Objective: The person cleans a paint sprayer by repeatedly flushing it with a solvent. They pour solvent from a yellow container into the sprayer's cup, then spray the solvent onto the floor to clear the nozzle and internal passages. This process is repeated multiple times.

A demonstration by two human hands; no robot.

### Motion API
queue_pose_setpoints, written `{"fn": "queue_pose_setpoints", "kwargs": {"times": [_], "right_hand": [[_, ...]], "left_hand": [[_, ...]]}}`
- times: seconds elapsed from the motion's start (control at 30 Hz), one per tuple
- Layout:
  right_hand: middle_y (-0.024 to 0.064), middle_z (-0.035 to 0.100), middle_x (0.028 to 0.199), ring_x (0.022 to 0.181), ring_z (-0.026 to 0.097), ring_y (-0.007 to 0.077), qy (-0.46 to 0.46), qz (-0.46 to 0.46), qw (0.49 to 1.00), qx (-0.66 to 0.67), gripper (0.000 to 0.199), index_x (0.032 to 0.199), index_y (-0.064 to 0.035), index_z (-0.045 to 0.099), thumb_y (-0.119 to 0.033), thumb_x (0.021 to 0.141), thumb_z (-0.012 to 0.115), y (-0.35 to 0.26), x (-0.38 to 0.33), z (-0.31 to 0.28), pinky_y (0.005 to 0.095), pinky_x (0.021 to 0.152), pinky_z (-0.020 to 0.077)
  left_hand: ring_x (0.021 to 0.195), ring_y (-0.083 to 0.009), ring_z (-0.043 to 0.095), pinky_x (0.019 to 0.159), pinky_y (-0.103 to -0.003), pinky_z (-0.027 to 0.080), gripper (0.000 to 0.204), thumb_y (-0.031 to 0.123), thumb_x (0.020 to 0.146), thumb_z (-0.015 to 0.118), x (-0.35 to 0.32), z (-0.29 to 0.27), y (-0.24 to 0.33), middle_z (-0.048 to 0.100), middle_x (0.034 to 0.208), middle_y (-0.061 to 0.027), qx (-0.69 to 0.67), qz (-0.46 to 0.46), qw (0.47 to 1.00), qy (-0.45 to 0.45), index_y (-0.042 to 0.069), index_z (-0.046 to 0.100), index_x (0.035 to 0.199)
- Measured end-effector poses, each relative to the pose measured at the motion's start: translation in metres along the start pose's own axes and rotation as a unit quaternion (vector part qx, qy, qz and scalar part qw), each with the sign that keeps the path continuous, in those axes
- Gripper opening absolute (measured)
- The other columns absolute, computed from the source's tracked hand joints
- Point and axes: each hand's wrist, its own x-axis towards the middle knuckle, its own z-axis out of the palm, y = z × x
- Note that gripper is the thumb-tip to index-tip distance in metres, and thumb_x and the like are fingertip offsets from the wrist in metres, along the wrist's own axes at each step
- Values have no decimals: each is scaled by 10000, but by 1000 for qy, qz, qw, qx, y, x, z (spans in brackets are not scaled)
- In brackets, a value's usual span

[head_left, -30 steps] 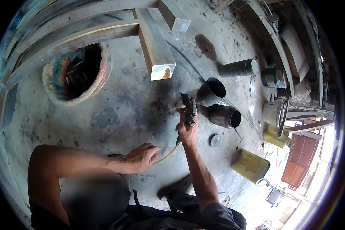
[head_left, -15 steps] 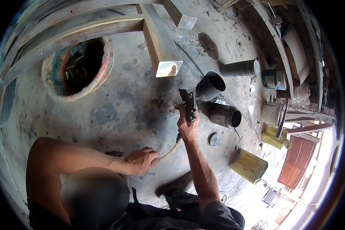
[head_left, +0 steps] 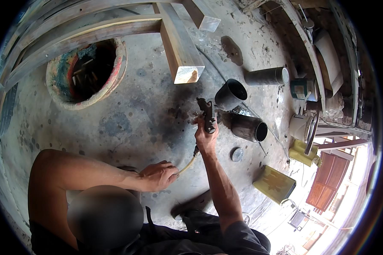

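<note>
My right hand (head_left: 206, 138) is closed round the handle of a dark spray gun (head_left: 207, 114), held out over the stained floor. Right against the gun is a black open-topped cup (head_left: 230, 100), tilted to the right; it seems joined to the gun, though the joint is hard to make out. A thin yellowish hose (head_left: 186, 167) runs from the bottom of the gun's handle toward my left hand (head_left: 159, 176). The fingers of that hand are curled round the hose. A dark cylinder (head_left: 244, 126) lies just right of my right hand.
A wooden frame with a square leg (head_left: 176, 51) stands ahead. Beyond it on the left sits a round, paint-crusted tub (head_left: 120, 63). To the right are a dark tube (head_left: 261, 77), a small round lid (head_left: 237, 154), a yellow container (head_left: 274, 183) and a white bucket (head_left: 299, 126).
My right hand has shifted slightly left with the spray gun, and the black cup has moved along with it. My left hand stays almost in place on the hose.
</note>
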Motion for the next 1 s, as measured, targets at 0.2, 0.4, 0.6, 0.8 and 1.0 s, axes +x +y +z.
{"fn": "queue_pose_setpoints", "kwargs": {"times": [0.2, 0.4, 0.6, 0.8, 1.0], "right_hand": [[50, 648, 818, 752, 615, 132, -20, 38, 999, 12, 415, 1398, -22, 526, -65, 988, 582, 1, -3, -4, 283, 711, 515], [38, 630, 818, 733, 590, 127, -24, 35, 999, 13, 428, 1413, -10, 512, -69, 994, 579, 6, -7, -2, 280, 707, 512], [28, 632, 826, 729, 586, 124, -21, 72, 996, 53, 447, 1431, 2, 495, -77, 1002, 594, 8, -7, 0, 281, 707, 514], [28, 640, 826, 729, 596, 128, -21, 41, 999, 19, 448, 1439, -13, 499, -102, 1013, 608, 7, -8, -3, 276, 708, 516], [26, 642, 843, 733, 599, 121, -22, -2, 1000, 3, 446, 1436, -23, 507, -135, 1019, 619, 7, -6, -1, 278, 702, 518]], "left_hand": [[990, -351, 643, 829, -467, 542, 205, 223, 996, 569, -1, -2, 1, 651, 1006, -146, 7, -11, 1000, -28, 38, 644, 1045], [983, -335, 645, 823, -445, 550, 227, 213, 1006, 583, -1, -4, 1, 653, 1014, -137, 25, 0, 999, -42, 21, 648, 1109], [986, -332, 647, 814, -444, 556, 215, 197, 988, 587, -2, -2, -2, 654, 1017, -131, 35, 5, 999, -35, 26, 652, 1102], [998, -325, 644, 816, -446, 556, 205, 176, 968, 594, -2, -2, -3, 645, 1014, -130, 41, 1, 998, -44, 32, 650, 1102], [970, -331, 649, 809, -442, 557, 213, 158, 952, 604, 1, 0, -8, 645, 999, -132, 46, 18, 998, -24, 23, 649, 1110]]}}
